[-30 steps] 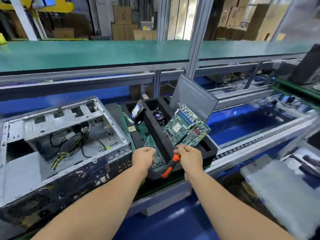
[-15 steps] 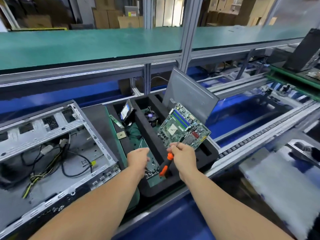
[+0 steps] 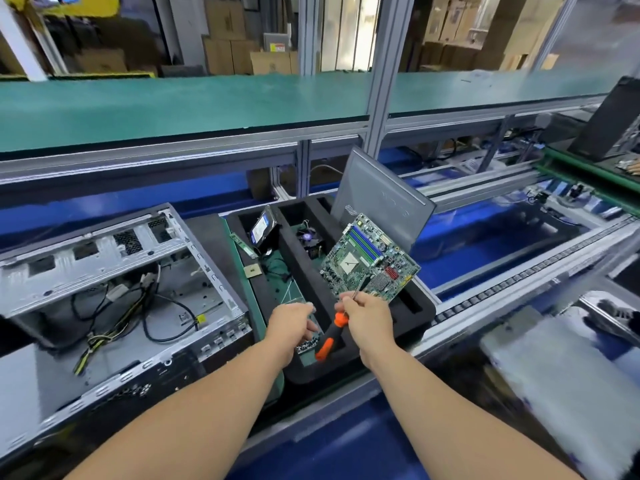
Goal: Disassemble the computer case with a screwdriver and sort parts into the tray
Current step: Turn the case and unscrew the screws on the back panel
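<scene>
My right hand (image 3: 367, 317) grips the near edge of a green motherboard (image 3: 369, 259) and, in the same fist, an orange-and-black screwdriver (image 3: 329, 337). The board tilts up above the right slot of the black foam tray (image 3: 415, 311). My left hand (image 3: 292, 322) hovers over the tray's middle compartment, fingers loosely curled, holding nothing that I can see. The opened computer case (image 3: 114, 292) lies on its side at the left, with loose cables inside.
The tray holds a hard drive (image 3: 261, 230), a memory stick (image 3: 244, 245), a CPU chip (image 3: 251, 271) and a cooler fan (image 3: 310, 239). A grey side panel (image 3: 381, 199) leans at the tray's back. Blue conveyor rails run to the right; a green shelf spans above.
The view shifted left, then partly back. The motherboard stays raised in my right hand over the tray, and my left hand stays close beside it.
</scene>
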